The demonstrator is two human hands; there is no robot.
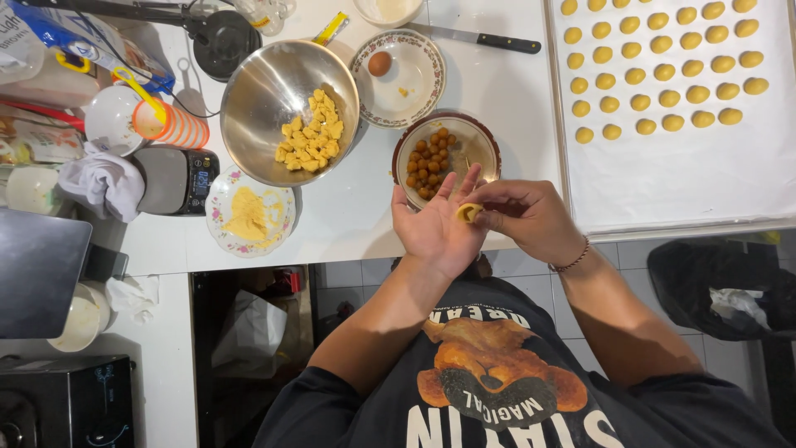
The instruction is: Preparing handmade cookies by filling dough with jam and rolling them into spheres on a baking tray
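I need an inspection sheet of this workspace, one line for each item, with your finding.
Surface: white worktop, crowded at its left side.
Job's things: small yellow dough piece on the open left hand, pinched by the right hand; brown-rimmed bowl of brown filling balls; steel mixing bowl of yellow dough chunks; paper-lined baking tray with rows of shaped yellow balls.
Clutter: patterned plate with one brown egg, black-handled knife, digital scale, crumpled white cloth.
Hands: both bare; beaded bracelet on the right wrist.
Cables: nothing seen.
Surroundings: grey tiled floor, black bin bag.
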